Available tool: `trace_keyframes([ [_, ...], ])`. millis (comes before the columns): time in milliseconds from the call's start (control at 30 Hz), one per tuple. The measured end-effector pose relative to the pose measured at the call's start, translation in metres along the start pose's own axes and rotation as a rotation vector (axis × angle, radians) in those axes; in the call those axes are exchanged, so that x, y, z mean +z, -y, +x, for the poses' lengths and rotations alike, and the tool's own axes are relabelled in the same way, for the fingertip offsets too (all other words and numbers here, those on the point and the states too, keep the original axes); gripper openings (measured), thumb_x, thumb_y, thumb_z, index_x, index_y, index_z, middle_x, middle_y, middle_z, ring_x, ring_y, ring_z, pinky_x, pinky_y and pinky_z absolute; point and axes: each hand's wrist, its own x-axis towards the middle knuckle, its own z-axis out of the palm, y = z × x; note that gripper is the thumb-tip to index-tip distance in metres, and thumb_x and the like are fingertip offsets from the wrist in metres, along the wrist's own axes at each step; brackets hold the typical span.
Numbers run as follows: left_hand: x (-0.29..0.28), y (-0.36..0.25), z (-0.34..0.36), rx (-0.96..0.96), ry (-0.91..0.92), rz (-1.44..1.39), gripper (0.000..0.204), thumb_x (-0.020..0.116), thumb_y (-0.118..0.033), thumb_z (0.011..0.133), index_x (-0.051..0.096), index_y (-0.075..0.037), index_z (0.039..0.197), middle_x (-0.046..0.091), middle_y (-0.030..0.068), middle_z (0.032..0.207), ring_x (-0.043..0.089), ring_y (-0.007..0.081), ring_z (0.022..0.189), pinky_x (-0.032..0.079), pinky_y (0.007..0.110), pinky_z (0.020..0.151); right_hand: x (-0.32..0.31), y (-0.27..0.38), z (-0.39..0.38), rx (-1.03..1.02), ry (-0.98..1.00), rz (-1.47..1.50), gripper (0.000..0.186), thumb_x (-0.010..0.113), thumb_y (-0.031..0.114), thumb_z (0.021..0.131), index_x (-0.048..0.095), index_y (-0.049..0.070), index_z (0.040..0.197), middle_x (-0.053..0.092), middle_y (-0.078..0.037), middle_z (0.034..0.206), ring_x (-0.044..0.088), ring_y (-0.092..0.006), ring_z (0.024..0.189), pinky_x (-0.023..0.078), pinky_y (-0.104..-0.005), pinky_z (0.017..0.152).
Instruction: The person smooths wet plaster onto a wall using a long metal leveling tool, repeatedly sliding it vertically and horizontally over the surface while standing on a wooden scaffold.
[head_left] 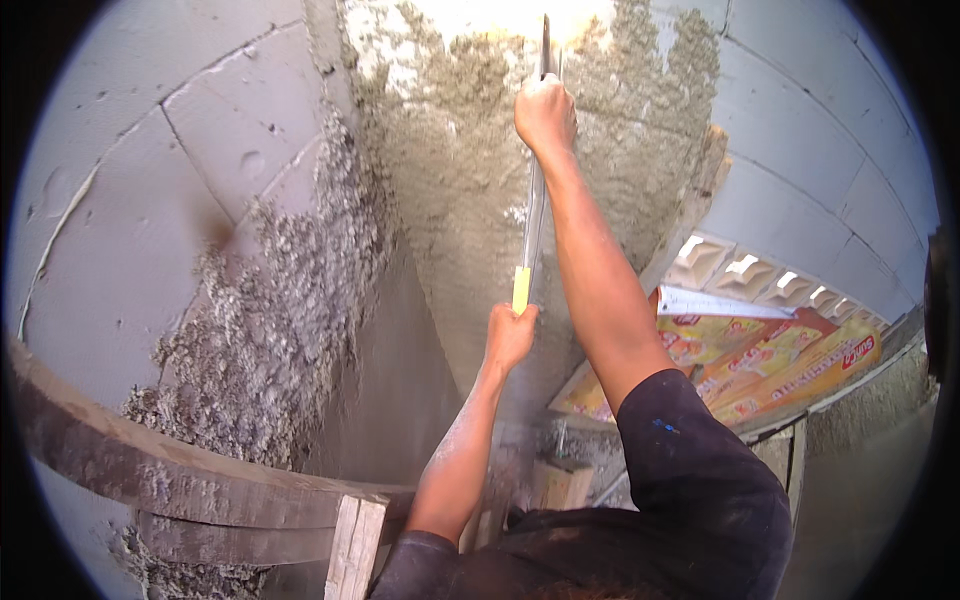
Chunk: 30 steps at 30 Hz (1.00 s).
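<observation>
A long, narrow metal straightedge (533, 215) with a yellow sticker near its lower end stands nearly upright in front of a wall of wet grey mortar (450, 200). My right hand (546, 112) is closed round its upper part, arm stretched out. Lower down, my left hand (512, 335) grips the bottom end just below the sticker. The mortar behind is rough and patchy near the top and more even lower down. Glare washes out the top of the wall, and I cannot tell whether the bar touches the mortar along its length.
On the left, rough mortar (280, 330) partly covers a block wall (120, 270). A wooden plank (180, 480) crosses the lower left beside an upright timber piece (355, 545). To the right are vent blocks (700, 262), a colourful printed sheet (770, 365) and another block wall (800, 140).
</observation>
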Motion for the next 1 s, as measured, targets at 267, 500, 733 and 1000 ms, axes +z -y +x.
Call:
trace_keyframes([
  [267, 0.033, 0.155, -0.123, -0.291, 0.028, 0.112, 0.037, 0.065, -0.024, 0.082, 0.057, 0.009, 0.065, 0.052, 0.0187, 0.052, 0.057, 0.0186, 0.054, 0.041, 0.046, 0.051, 0.058, -0.192, -0.152, 0.151, 0.325, -0.237, 0.032, 0.052, 0.026, 0.091, 0.059, -0.001, 0.106, 0.065, -0.03, 0.098, 0.063, -0.0463, 0.096, 0.049, -0.0555, 0.084],
  [500, 0.007, 0.083, -0.052, 0.041, -0.063, 0.08, 0.036, 0.061, -0.019, 0.081, 0.053, 0.007, 0.058, 0.047, 0.0164, 0.048, 0.049, 0.0143, 0.049, 0.037, 0.043, 0.047, 0.016, -0.047, -0.059, 0.062, 0.221, 0.059, 0.029, 0.042, 0.021, 0.095, 0.057, -0.005, 0.099, 0.064, -0.028, 0.082, 0.064, -0.0409, 0.078, 0.049, -0.0523, 0.069],
  [733, -0.01, -0.064, 0.009, 0.177, -0.114, 0.066, 0.038, 0.06, -0.021, 0.08, 0.05, 0.005, 0.054, 0.039, 0.006, 0.045, 0.043, 0.0127, 0.044, 0.033, 0.04, 0.043, -0.032, 0.049, 0.05, -0.037, 0.133, -0.021, 0.033, 0.047, 0.022, 0.087, 0.062, -0.006, 0.098, 0.068, -0.023, 0.084, 0.065, -0.0344, 0.072, 0.05, -0.0453, 0.063],
  [1000, 0.026, 0.116, -0.084, -0.123, 0.035, 0.128, 0.04, 0.061, -0.024, 0.083, 0.055, 0.01, 0.064, 0.048, 0.0245, 0.052, 0.054, 0.0184, 0.05, 0.039, 0.045, 0.049, 0.049, -0.143, -0.1, 0.054, 0.249, -0.186, 0.033, 0.052, 0.027, 0.09, 0.06, -0.003, 0.101, 0.065, -0.03, 0.095, 0.06, -0.0494, 0.096, 0.048, -0.0551, 0.085],
])
